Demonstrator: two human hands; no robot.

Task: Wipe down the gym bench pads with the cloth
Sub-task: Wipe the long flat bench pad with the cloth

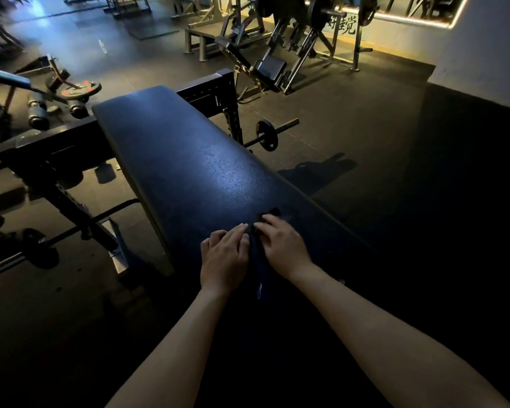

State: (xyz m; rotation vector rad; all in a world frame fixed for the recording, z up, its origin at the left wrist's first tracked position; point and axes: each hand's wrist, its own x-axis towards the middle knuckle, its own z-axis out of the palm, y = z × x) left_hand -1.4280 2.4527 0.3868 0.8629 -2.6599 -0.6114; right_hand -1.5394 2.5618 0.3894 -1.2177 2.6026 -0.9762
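Head view, logged from my station:
Bench pad [189,160]: long, black, running from the near end away to the upper left, with a sheen along its middle.
Cloth [258,260]: dark, bunched on the pad's near end, about midway between its long edges (barely separable from the pad in this light).
Left hand [224,256]: palm down, fingers straight and together, flat on the pad, touching the cloth's left side.
Right hand [283,245]: palm down on the cloth, fingertips bent; whether it grips or only presses I cannot tell.
Forearms: bare, stretched forward, converging.
Barbell [267,135]: on the floor beyond the pad's right edge.
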